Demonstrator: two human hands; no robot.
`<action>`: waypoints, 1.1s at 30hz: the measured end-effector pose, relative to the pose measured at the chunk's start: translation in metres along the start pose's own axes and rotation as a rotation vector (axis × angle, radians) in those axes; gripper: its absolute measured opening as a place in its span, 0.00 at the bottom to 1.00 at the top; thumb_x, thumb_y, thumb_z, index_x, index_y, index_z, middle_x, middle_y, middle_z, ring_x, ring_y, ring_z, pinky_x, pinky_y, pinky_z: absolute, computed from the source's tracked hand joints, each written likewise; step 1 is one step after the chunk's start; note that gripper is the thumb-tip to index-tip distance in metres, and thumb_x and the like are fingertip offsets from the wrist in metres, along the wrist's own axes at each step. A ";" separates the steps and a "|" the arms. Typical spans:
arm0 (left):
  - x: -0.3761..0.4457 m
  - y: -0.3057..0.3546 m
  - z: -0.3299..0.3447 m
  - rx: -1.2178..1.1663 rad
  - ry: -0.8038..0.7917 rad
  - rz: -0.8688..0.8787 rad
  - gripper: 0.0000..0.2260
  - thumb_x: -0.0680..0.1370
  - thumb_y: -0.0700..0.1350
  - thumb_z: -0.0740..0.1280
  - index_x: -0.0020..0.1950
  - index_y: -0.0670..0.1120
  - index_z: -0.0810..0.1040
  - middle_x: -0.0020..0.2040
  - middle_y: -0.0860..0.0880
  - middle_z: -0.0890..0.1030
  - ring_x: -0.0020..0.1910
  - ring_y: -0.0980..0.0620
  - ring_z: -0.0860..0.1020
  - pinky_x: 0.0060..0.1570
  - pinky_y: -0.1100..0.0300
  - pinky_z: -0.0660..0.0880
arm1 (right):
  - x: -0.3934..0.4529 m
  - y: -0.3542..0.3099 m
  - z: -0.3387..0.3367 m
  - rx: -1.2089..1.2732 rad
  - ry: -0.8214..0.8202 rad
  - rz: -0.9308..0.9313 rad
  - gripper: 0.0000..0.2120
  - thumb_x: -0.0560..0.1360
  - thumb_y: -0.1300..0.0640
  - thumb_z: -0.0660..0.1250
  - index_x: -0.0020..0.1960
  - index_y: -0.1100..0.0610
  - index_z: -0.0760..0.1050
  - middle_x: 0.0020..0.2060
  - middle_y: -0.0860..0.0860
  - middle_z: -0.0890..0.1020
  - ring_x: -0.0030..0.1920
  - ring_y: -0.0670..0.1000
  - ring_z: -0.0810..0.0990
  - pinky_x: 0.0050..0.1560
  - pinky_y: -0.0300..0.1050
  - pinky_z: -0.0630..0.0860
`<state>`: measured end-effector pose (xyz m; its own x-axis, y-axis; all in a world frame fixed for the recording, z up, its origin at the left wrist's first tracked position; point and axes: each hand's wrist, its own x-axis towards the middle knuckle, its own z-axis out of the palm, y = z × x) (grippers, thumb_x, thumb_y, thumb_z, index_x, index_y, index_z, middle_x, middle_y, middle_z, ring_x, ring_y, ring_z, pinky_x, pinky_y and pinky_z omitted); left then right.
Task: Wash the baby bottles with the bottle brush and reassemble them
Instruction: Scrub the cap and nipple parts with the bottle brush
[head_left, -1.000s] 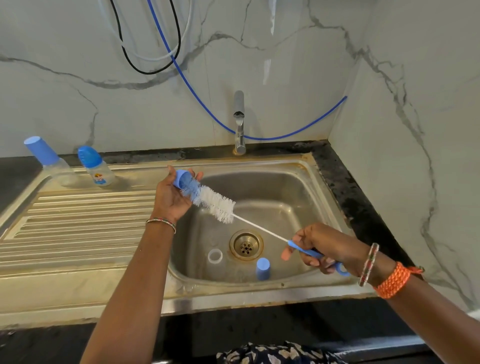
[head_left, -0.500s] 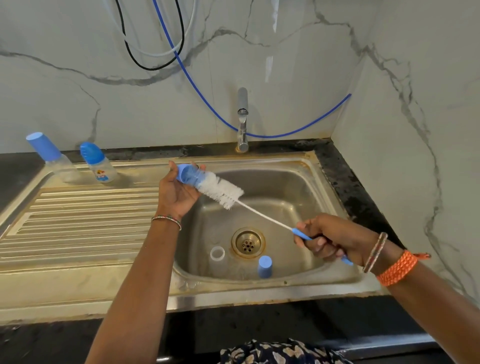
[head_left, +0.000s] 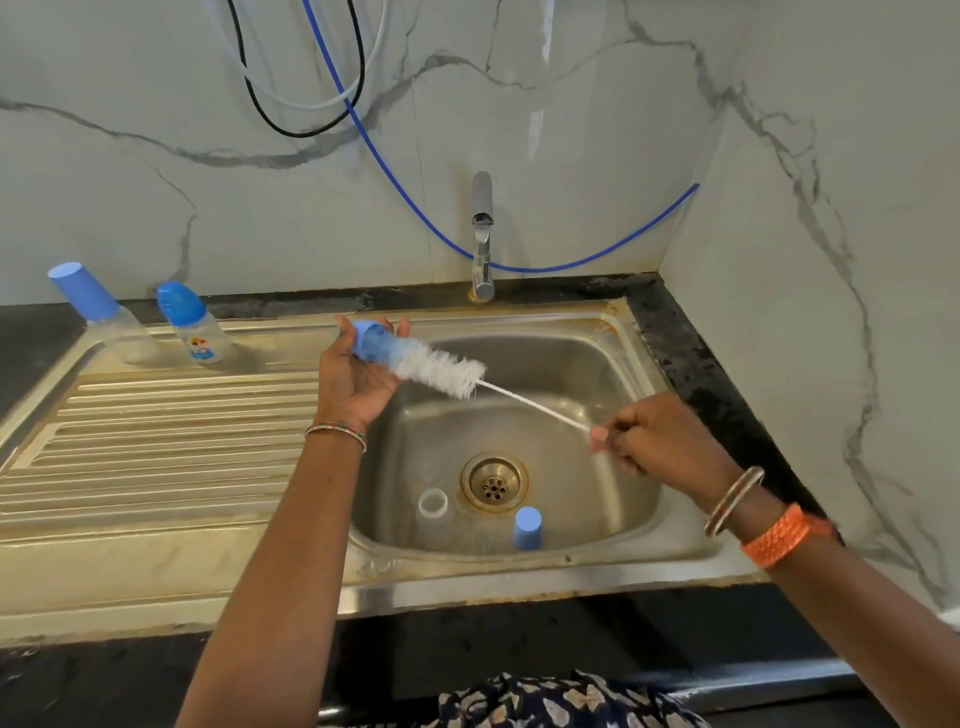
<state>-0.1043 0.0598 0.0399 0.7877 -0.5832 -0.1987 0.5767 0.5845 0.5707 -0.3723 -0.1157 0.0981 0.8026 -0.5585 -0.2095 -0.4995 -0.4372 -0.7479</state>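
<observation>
My left hand (head_left: 353, 379) holds a small blue bottle cap (head_left: 370, 340) over the sink's left rim, its opening facing right. The white bristle head of the bottle brush (head_left: 441, 370) is pushed partly into that cap. My right hand (head_left: 660, 441) grips the brush's handle over the basin, with the thin white stem running up-left to the bristles. Two capped baby bottles stand on the drainboard at the back left: one with a tall blue cap (head_left: 98, 312) and one with a printed label (head_left: 195, 325). In the basin lie a clear bottle body (head_left: 434, 506) and another blue cap (head_left: 527, 527).
The steel sink (head_left: 639, 364) has a brass drain (head_left: 493, 480) in the middle and a tap (head_left: 482, 239) at the back. A ribbed drainboard (head_left: 156, 447) stretches to the left. Marble walls close in behind and on the right; hoses hang on the back wall.
The brush head has been pushed further into the blue cap, and both hands have shifted slightly up and back over the sink. My right hand now covers the blue handle.
</observation>
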 end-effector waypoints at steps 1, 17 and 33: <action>-0.001 0.000 0.002 0.013 0.003 0.003 0.21 0.73 0.55 0.64 0.58 0.42 0.72 0.48 0.42 0.81 0.52 0.45 0.78 0.46 0.51 0.80 | 0.000 -0.002 -0.002 0.161 -0.209 0.135 0.15 0.79 0.54 0.62 0.40 0.59 0.81 0.23 0.50 0.74 0.19 0.45 0.67 0.23 0.36 0.63; 0.000 -0.005 -0.005 0.075 0.045 -0.001 0.20 0.75 0.57 0.60 0.58 0.42 0.73 0.54 0.40 0.77 0.56 0.43 0.76 0.53 0.47 0.76 | 0.008 -0.007 -0.004 0.088 -0.231 0.090 0.17 0.80 0.52 0.60 0.39 0.59 0.80 0.21 0.48 0.73 0.20 0.43 0.66 0.22 0.37 0.64; -0.005 -0.001 -0.009 0.158 0.017 -0.046 0.34 0.62 0.57 0.77 0.61 0.43 0.73 0.56 0.42 0.79 0.56 0.43 0.79 0.49 0.45 0.78 | 0.001 -0.004 0.007 -0.800 0.498 -0.638 0.09 0.70 0.58 0.72 0.36 0.57 0.73 0.25 0.51 0.72 0.26 0.54 0.72 0.26 0.40 0.62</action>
<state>-0.1070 0.0673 0.0337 0.7656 -0.5967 -0.2405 0.5720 0.4604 0.6788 -0.3675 -0.1094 0.0959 0.8555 -0.2125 0.4722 -0.2542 -0.9668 0.0255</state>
